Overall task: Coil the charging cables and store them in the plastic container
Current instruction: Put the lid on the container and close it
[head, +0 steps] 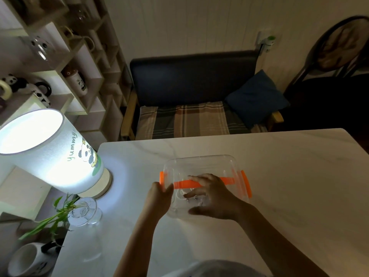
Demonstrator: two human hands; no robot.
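Resting on the pale worktop (279,176), the clear plastic container (199,162) is gripped at its left rim by the left hand (159,193) — the right hand (211,196) is spread flat on top. Pale cables (185,193) are faintly seen inside — storing seems nearly done; whether the lid is latched cannot be told.

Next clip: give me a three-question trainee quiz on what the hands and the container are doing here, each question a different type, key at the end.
1. True or false: the left hand grips the left edge of the plastic container.
2. Multiple choice: the right hand is
A. flat on the table, away from the container
B. spread over the top of the container, fingers extended
C. holding the lamp
3. Fill in: the container's side clips and handle are coloured ____.

Key: 1 true; 2 B; 3 orange. Whether cables lie inside is unclear through the plastic.
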